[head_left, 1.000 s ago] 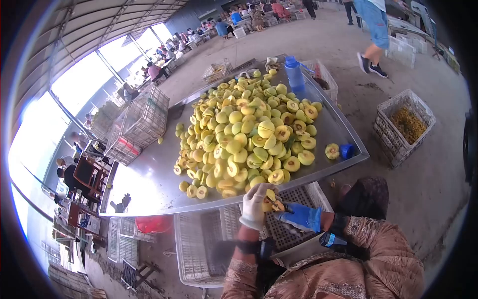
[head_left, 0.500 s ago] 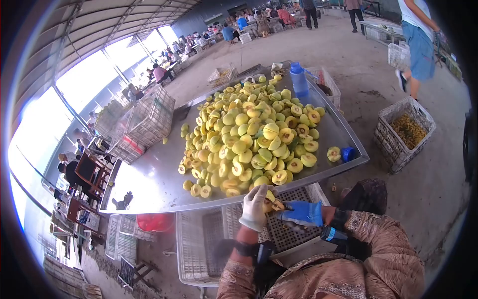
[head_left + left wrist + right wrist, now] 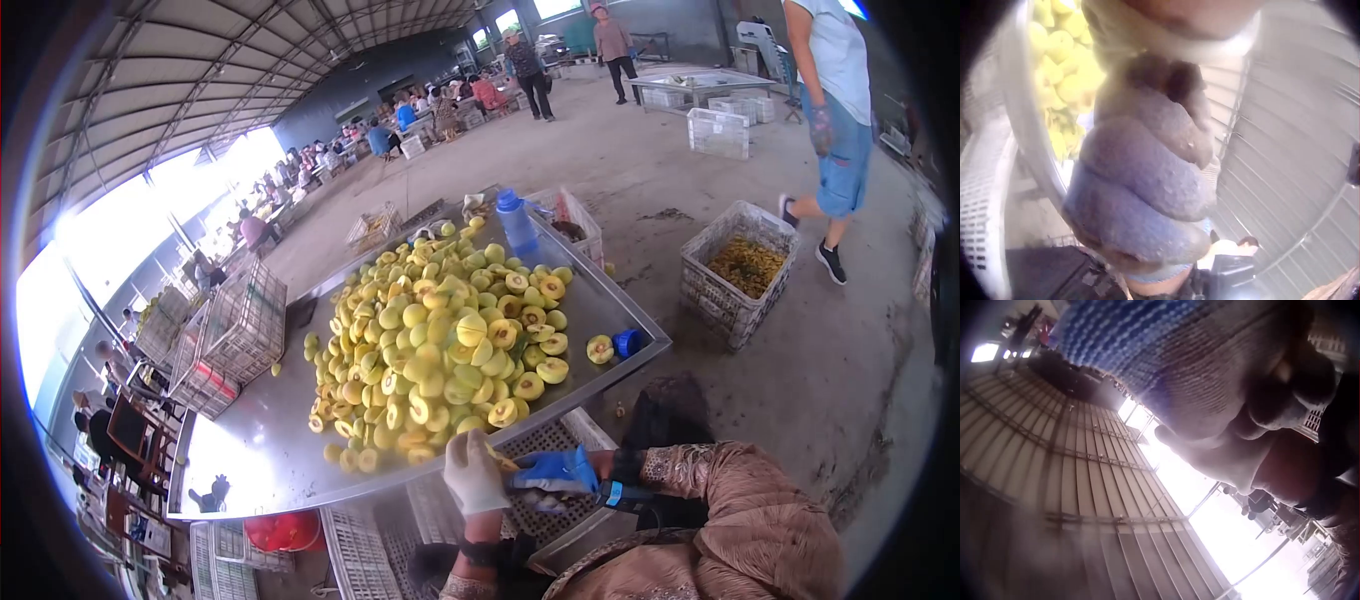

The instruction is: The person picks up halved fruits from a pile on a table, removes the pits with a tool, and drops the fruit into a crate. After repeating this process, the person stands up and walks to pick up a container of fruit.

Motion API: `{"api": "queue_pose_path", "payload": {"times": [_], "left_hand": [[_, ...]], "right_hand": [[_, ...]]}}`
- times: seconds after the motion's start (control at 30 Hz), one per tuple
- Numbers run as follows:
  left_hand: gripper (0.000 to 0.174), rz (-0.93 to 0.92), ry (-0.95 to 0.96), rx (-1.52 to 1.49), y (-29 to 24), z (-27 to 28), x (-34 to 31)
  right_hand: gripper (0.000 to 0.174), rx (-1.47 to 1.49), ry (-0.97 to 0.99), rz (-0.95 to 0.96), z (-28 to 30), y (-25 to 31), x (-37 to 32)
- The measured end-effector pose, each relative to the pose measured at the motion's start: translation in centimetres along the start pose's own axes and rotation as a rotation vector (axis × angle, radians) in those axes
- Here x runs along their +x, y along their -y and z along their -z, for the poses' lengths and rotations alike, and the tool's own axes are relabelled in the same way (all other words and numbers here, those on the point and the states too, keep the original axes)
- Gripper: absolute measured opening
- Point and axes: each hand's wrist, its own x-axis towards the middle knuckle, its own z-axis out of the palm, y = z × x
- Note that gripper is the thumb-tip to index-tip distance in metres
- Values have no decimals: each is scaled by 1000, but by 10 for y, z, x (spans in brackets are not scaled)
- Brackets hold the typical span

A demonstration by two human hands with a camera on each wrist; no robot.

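A broad steel tabletop (image 3: 245, 445) stands in an open-sided hall, bearing a large heap of yellow-green fruit halves (image 3: 430, 345), some with cut faces showing. On the floor to the right, a pale plastic crate (image 3: 715, 305) holds loose yellow-brown bits. At the heap's far side stands a translucent blue plastic bottle (image 3: 517, 225). Below the near edge, a light perforated plastic crate (image 3: 590, 428) lies under the work.

Above it the hands meet: the left hand (image 3: 474, 476), in a white glove, pinches a yellow-orange fruit piece (image 3: 499, 458), while the right hand (image 3: 556, 471), gloved in blue, presses close beside it. Whether the right hand grips the piece, or a tool, cannot be told.

The step in hand appears to be close work on that one piece, off the heap. The next move, by that reading, calls for a firm left-hand pinch and small, controlled right-hand motion, clear of the left fingertips.
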Motion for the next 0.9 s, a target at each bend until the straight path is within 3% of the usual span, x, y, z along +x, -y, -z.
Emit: {"api": "queue_pose_path", "payload": {"times": [0.07,0.1,0.2,0.23,0.33,0.47,0.5,0.6,0.73,0.83,0.9], "left_hand": [[19,-8,20,18,6,2,4],[21,323,161,-139,-14,10,3],[23,510,347,-186,-12,20,9],[25,466,329,-194,-12,20,6],[26,386,361,-112,0,31,5],[24,315,518,-350,-13,43,-9],[32,213,446,-329,-15,39,-16],[32,102,249,-336,11,30,-14],[27,289,154,-566,0,20,-24],[27,287,128,-585,3,22,-23],[29,280,77,-572,15,26,-20]], "right_hand": [[15,-86,-27,-5,0,-3,2],[15,-121,-41,-37,3,-5,3],[17,-189,-66,-104,2,-5,3],[17,-206,-69,-122,0,-5,3],[21,153,329,-43,14,-17,4],[27,297,355,-149,12,-30,6],[29,346,399,-149,8,-27,6],[31,455,474,-98,4,-32,12],[32,413,429,-69,2,-31,12],[33,335,448,-144,5,-20,11],[31,-7,262,-36,8,-29,24]]}}
